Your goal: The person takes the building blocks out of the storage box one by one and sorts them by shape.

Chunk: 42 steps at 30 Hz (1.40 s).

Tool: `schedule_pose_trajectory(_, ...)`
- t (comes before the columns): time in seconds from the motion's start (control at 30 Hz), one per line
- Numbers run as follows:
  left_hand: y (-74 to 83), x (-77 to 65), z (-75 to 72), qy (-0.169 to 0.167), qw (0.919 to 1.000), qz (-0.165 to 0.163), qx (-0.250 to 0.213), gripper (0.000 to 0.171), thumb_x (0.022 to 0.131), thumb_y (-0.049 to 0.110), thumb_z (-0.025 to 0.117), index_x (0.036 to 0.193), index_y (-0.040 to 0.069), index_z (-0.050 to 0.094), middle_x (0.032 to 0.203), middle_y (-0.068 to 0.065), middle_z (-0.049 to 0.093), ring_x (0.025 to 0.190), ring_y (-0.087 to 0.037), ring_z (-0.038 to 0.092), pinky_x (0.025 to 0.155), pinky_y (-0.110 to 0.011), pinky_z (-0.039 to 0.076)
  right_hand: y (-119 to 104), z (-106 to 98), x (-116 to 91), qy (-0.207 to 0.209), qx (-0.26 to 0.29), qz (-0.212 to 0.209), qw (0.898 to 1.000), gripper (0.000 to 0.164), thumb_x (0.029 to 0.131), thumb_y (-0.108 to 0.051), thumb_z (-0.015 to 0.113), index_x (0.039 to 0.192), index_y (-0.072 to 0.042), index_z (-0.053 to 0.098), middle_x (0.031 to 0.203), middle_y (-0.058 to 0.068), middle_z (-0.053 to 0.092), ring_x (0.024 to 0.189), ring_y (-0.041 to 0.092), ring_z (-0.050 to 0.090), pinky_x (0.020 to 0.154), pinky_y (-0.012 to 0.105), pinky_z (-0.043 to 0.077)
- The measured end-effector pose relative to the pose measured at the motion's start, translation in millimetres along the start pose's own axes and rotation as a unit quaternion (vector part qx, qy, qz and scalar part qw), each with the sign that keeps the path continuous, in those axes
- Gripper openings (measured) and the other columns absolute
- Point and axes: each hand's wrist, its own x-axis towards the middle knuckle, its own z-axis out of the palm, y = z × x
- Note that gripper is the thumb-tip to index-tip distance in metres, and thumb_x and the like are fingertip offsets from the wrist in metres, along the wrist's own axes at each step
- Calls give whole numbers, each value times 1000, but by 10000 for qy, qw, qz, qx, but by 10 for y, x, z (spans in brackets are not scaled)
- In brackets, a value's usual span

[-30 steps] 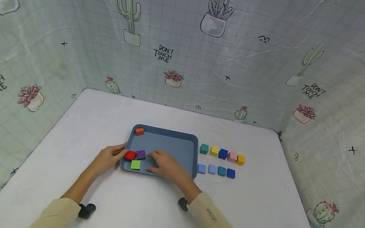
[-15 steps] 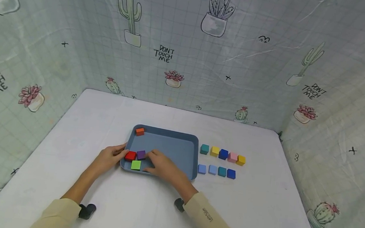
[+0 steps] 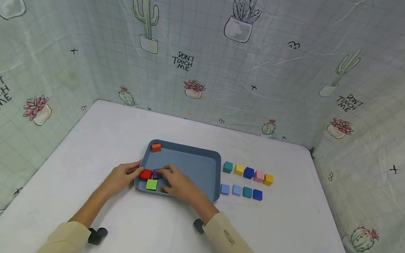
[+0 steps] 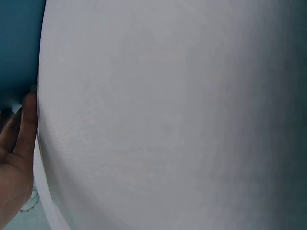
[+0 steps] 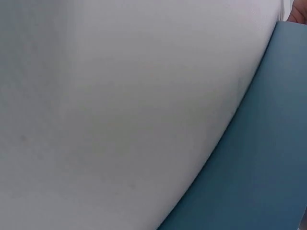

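Note:
A shallow blue-grey tray (image 3: 193, 166) lies on the white table. At its left wall is my left hand (image 3: 120, 179), fingers along the outside and thumb over the rim beside a red block (image 3: 145, 174); the left wrist view shows those fingers (image 4: 26, 122) against the tray's outer side. Over the tray's front part, my right hand (image 3: 181, 185) touches a purple block (image 3: 156, 174) with its index finger, partly covering it. Its thumb sits lower, to the right of a lime green block (image 3: 151, 185), apart from the index finger. The purple block stands right beside the red one.
An orange block (image 3: 156, 147) sits in the tray's back left corner. Right of the tray, two rows of blocks stand on the table, among them a teal block (image 3: 228, 167), a pink block (image 3: 259, 176) and a light blue block (image 3: 225, 189). Patterned cloth (image 3: 207, 63) hangs behind the table.
My right hand has moved slightly left, and its index finger has come from beside the purple block to lie over its right part. The left hand stays at the tray's left wall.

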Motion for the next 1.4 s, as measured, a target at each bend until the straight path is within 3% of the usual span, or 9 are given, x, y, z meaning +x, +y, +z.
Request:
schedule_pose_trajectory(0.2,-11,2,-1,8,10000,91,8,63,94,45,53,137,0,46,128,-23,53,114,-36,54,92,-48,45,4,-10,2,-18,-257,-391,9989,52,94,-17,59,143,-18,42,140,4,39,121,13,45,92,20,43)
schedule_pose_trajectory(0.53,-17,-26,18,-84,9997,164,-164,60,95,41,53,138,-1,45,129,-22,53,116,-35,53,92,-47,45,-23,70,58,272,-236,306,9989,51,93,-24,61,140,-15,44,131,6,44,111,11,53,88,21,46)
schedule_pose_trajectory(0.8,-6,-20,10,-87,9998,115,-123,62,95,44,53,138,0,45,130,-21,52,117,-35,52,93,-48,44,-9,117,96,416,-146,643,9970,45,90,-27,65,130,-11,53,112,3,54,98,8,54,85,17,46)
schedule_pose_trajectory(1.4,8,-35,-14,-15,9997,143,-200,61,95,41,54,137,-1,46,130,-22,52,117,-36,52,93,-48,44,-35,94,106,493,-112,644,9966,36,89,-22,67,120,-7,56,110,3,56,97,8,53,85,17,45)
